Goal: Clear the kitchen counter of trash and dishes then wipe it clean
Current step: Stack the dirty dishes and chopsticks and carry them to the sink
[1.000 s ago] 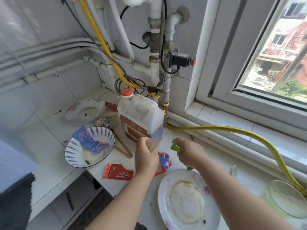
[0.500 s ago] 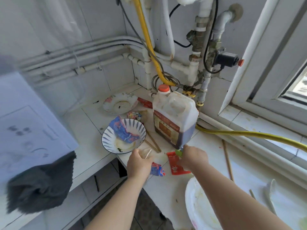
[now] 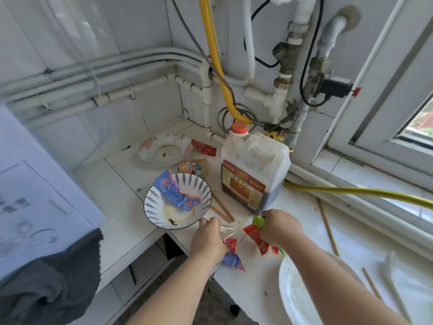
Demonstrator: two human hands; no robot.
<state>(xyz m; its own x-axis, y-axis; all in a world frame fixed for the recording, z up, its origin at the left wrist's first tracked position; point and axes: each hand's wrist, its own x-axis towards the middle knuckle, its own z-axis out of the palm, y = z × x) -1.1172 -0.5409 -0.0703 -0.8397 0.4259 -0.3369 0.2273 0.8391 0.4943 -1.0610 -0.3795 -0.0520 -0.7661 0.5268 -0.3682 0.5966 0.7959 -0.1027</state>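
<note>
White tile covers the counter [image 3: 117, 184]. In the head view a plastic jug [image 3: 254, 170] of dark liquid stands upright in the back corner with its orange cap on. Both hands are just in front of the jug.

The right hand [image 3: 278, 228], directly before the jug's near corner, is curled round a green piece [image 3: 258, 221]. It also pinches a red packet [image 3: 256, 238] that hangs from under its fingers.

The left hand [image 3: 207, 240], front-left of the jug and close beside the right without touching it, is closed on a clear scrap [image 3: 226, 231]. A red-blue wrapper [image 3: 233, 256] sticks out beneath that fist at the counter's edge.

Left of the jug sits a striped bowl [image 3: 150, 207] with a blue wrapper [image 3: 175, 191] lying in it; the bowl's near rim is just beside the left knuckles. Chopsticks [image 3: 221, 207] lie between bowl and jug.

Further back and left of the jug is a flowered plate [image 3: 146, 146], with a second packet [image 3: 203, 147] at its right rim. A white plate [image 3: 293, 294] lies front-right of the jug, partly under the right forearm. A yellow hose [image 3: 351, 192] runs off to the jug's right.
</note>
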